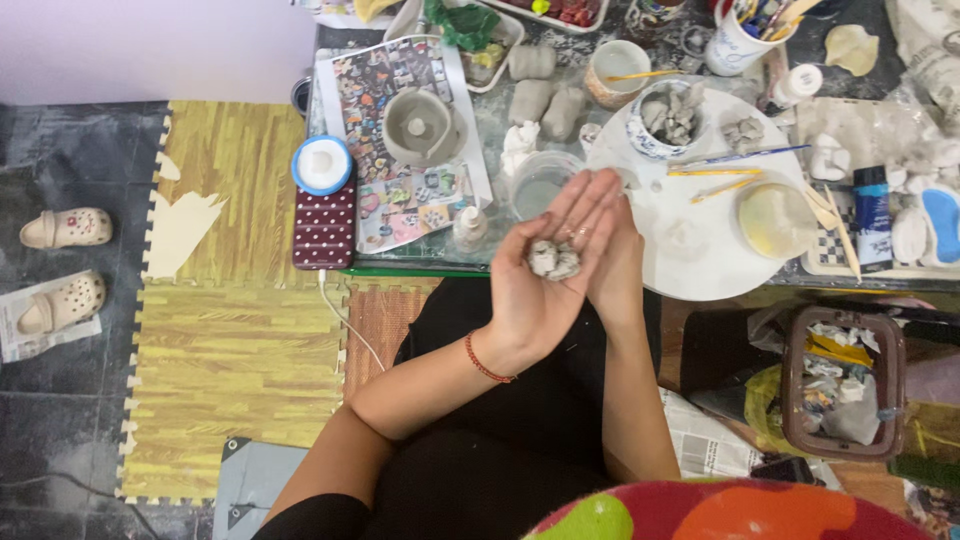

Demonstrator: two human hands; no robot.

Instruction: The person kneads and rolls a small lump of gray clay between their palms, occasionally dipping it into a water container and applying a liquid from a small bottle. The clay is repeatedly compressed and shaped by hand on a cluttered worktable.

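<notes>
I see the left hand (545, 275) turned palm up and spread wide, fingers fanned toward one o'clock, so that the small grey lumps of clay (553, 260) sit cupped in the hollow of the palm rather than being pinched; held flat like this they cannot roll off. The right hand (615, 265) lies just behind and under it at three o'clock, backing it like a second saucer (how far its fingers are parted I cannot tell, since the left hand covers most of it). Both hover above the near edge of the table (500, 120). At twelve o'clock from the palm stands a clear plastic cup (540, 185); at two o'clock the round white turntable (690, 250) carries a patterned bowl of more clay scraps (668, 118) and a few brushes (735, 158), all within easy reach. A grey clay pot (420, 125) rests on printed paper at ten o'clock.
</notes>
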